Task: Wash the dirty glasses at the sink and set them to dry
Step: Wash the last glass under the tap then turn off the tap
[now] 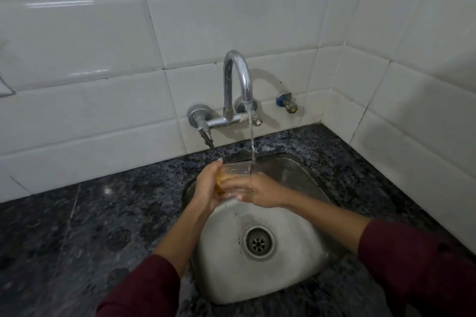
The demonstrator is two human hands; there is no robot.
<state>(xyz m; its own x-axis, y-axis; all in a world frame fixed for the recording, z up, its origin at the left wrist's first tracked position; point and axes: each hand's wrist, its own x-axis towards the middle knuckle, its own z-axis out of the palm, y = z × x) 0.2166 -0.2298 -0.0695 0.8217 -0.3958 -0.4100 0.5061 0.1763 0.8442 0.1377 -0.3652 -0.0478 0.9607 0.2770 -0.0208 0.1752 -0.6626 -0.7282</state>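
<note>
**Glass under the running tap, both hands on it**

Head view: you hold a clear glass (235, 180) over the back of the steel sink (304, 247), with the stream of water (252, 141) from the curved tap (238, 80) falling at its right side. Your left hand (207, 188) wraps the glass from the left, fingers (219, 162) curled up around its far wall. Your right hand (262, 192) grasps it from the right, fingers curled around its near side. Something amber shows through the glass on the left; it could be residue or your palm seen through the wall, I cannot tell which. No other glasses and no drying rack are in view, so I cannot say where this one will go.

What could go wrong from here, as I judge it: wet glass is slick, and a loosened hold on either side could drop it onto the steel basin and chip it. The stream meets the edge and not the mouth, so water may splash onto the dark granite desk (90, 226) and your maroon sleeves (417, 260). Lifting carelessly could also knock the rim against the spout
</note>
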